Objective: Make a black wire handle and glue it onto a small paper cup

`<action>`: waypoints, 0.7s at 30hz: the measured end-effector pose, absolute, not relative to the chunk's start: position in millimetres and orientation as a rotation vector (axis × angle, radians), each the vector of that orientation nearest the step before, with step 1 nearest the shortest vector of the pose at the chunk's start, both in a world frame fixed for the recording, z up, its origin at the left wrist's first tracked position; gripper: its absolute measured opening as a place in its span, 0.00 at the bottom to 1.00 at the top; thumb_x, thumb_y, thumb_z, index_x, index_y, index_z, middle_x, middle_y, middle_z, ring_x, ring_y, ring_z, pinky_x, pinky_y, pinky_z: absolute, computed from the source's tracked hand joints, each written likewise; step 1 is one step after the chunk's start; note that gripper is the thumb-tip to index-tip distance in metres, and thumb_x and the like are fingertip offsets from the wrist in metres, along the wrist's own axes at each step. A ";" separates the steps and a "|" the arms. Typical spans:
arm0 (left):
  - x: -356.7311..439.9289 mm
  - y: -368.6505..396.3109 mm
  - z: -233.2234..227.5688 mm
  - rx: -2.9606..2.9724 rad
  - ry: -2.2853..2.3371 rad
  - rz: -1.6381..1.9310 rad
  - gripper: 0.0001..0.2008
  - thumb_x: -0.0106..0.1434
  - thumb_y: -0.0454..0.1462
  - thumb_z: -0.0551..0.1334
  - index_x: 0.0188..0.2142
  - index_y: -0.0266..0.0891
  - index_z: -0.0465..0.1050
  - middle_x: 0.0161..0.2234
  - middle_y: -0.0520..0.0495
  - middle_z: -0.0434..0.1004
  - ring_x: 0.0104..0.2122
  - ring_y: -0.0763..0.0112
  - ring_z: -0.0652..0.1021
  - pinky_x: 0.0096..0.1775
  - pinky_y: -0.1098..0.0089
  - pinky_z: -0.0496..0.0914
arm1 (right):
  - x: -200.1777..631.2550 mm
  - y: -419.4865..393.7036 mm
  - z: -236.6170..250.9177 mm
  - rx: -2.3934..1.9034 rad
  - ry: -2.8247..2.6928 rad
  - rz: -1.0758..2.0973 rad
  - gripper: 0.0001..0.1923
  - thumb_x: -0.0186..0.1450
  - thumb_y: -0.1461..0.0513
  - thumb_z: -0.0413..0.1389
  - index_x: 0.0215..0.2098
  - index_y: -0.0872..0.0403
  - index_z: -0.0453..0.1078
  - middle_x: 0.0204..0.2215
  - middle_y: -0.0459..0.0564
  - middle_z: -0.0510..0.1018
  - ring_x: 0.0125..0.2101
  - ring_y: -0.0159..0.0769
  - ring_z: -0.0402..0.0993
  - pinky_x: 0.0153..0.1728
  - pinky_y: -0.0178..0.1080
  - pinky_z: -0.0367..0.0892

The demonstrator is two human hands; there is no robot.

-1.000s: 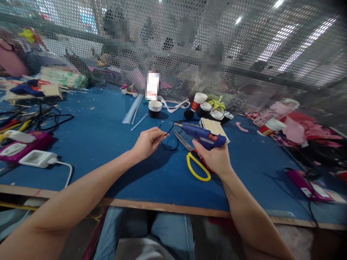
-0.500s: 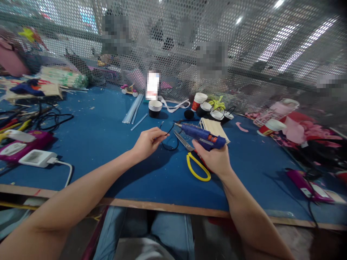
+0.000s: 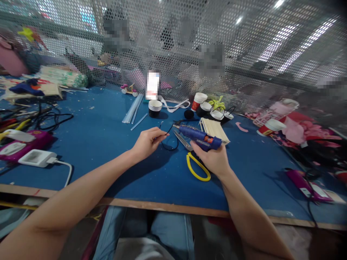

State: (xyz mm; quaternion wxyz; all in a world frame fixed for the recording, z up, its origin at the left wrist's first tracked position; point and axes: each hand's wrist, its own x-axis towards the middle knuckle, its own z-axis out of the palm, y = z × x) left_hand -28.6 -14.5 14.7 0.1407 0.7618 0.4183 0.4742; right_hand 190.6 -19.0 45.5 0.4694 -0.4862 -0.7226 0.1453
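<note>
Seemingly gluing: left hand (image 3: 149,142) is pinching black cord (image 3: 170,149), right hand (image 3: 214,157) gripping glue gun (image 3: 195,135) near left fingertips, steadiness needed next.

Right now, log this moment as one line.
left grip: pinching black cord | right grip: holding blue glue gun | scissors: lying on blue table

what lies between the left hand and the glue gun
Between the left hand and glue gun, the head view shows looped black cord and scissor blades.
</note>
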 end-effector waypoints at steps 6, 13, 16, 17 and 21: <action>-28.7 -14.0 13.9 2.204 1.193 1.381 0.11 0.62 0.37 0.55 0.35 0.34 0.74 0.31 0.42 0.76 0.28 0.75 0.74 0.29 0.75 0.66 | 191.1 -19.4 44.5 -1.167 -1.773 0.346 0.10 0.52 0.56 0.60 0.26 0.54 0.69 0.21 0.47 0.76 0.22 0.37 0.73 0.25 0.37 0.71; -28.5 -14.4 14.7 2.230 1.213 1.363 0.11 0.62 0.36 0.55 0.35 0.33 0.74 0.31 0.42 0.76 0.28 0.74 0.73 0.29 0.74 0.66 | 193.0 -17.5 40.5 -1.129 -1.831 0.358 0.10 0.52 0.56 0.60 0.26 0.55 0.69 0.22 0.47 0.76 0.23 0.36 0.73 0.26 0.37 0.71; -28.6 -14.5 14.4 2.228 1.204 1.369 0.11 0.62 0.37 0.55 0.36 0.34 0.74 0.31 0.42 0.76 0.28 0.75 0.73 0.29 0.75 0.66 | 193.2 -17.8 41.2 -1.157 -1.783 0.347 0.11 0.53 0.56 0.59 0.28 0.55 0.70 0.23 0.48 0.76 0.24 0.38 0.74 0.26 0.38 0.71; -28.6 -14.5 14.2 2.227 1.202 1.369 0.11 0.62 0.37 0.55 0.36 0.34 0.74 0.31 0.42 0.76 0.28 0.75 0.74 0.29 0.75 0.66 | 193.0 -18.1 42.0 -1.160 -1.775 0.345 0.11 0.53 0.56 0.59 0.28 0.55 0.70 0.23 0.48 0.76 0.25 0.38 0.74 0.26 0.38 0.71; -28.6 -14.5 13.8 2.217 1.196 1.368 0.11 0.62 0.37 0.55 0.35 0.34 0.75 0.31 0.42 0.76 0.29 0.74 0.74 0.30 0.74 0.66 | 192.0 -19.5 45.0 -1.145 -1.813 0.375 0.10 0.52 0.56 0.59 0.26 0.55 0.69 0.22 0.47 0.76 0.23 0.38 0.74 0.26 0.38 0.71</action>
